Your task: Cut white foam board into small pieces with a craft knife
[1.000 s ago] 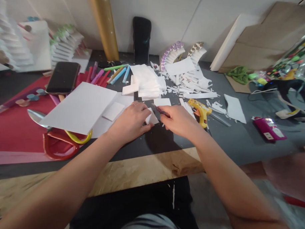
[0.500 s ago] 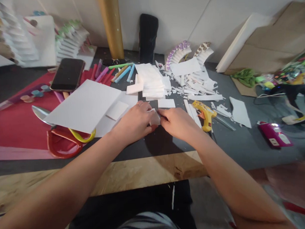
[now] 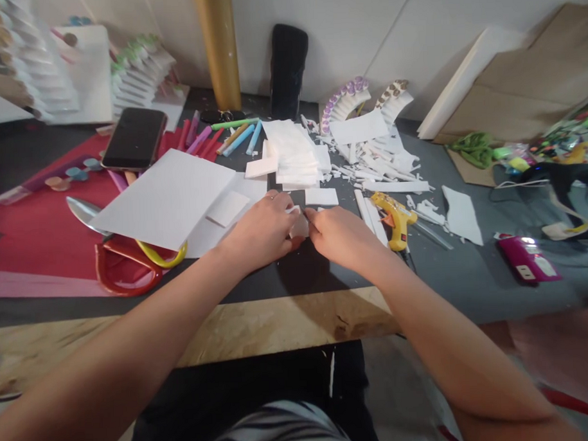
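Note:
My left hand (image 3: 270,229) is closed on a small white foam board piece (image 3: 299,227), held just above the dark tabletop near its front edge. Close against the piece's right side, my right hand (image 3: 337,232) has its fingers pinched together. Whatever they grip is too small and hidden to name. Just beyond my hands lies a flat white rectangle (image 3: 321,197), with a pile of similar white pieces (image 3: 291,153) behind it. Left of my hands, another small white piece (image 3: 228,208) rests on larger white sheets (image 3: 170,198).
Scissors (image 3: 126,268) lie partly under the sheets, beside a phone (image 3: 134,139). A yellow glue gun (image 3: 394,220) lies right of my hands, near white scraps (image 3: 379,159). Coloured sticks (image 3: 238,140) are at the back; a magenta box (image 3: 529,258) is far right.
The view has shifted slightly. Both hands stay together at the white foam board piece, with hardly any visible movement.

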Tool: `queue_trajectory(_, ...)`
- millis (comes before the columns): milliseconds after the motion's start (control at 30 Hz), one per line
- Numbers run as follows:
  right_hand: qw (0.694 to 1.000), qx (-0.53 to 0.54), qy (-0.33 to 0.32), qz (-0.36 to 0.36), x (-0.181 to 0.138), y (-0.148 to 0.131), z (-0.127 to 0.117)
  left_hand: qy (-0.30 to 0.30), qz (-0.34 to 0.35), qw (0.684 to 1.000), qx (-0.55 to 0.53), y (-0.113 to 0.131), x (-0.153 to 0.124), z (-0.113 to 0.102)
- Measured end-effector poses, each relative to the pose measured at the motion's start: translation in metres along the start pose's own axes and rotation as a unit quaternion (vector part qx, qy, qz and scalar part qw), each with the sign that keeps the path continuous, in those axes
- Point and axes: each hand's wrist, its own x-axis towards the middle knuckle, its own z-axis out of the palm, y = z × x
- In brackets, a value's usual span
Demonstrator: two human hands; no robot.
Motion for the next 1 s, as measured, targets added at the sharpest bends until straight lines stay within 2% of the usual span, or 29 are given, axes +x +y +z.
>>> queue_trajectory(233,1.000,-0.005,-0.003,-0.006,-0.008,0.002,0.001,0.008,-0.001,1.000,-0.006,-0.001,-0.001,0.002)
queue_trajectory(433,1.000,0.002,-0.011,0.000,-0.009,0.001,0.000,-0.011,-0.005,1.000,-0.003,0.000,0.000,0.000)
queue_trajectory(633,1.000,-0.007,-0.007,-0.005,-0.015,0.002,0.002,0.011,0.004,1.000,0.008,-0.001,-0.001,0.003)
queue_trajectory(1000,1.000,-0.024,-0.020,0.003,-0.031,0.002,0.005,0.009,0.006,1.000,0.006,-0.004,-0.001,0.006)
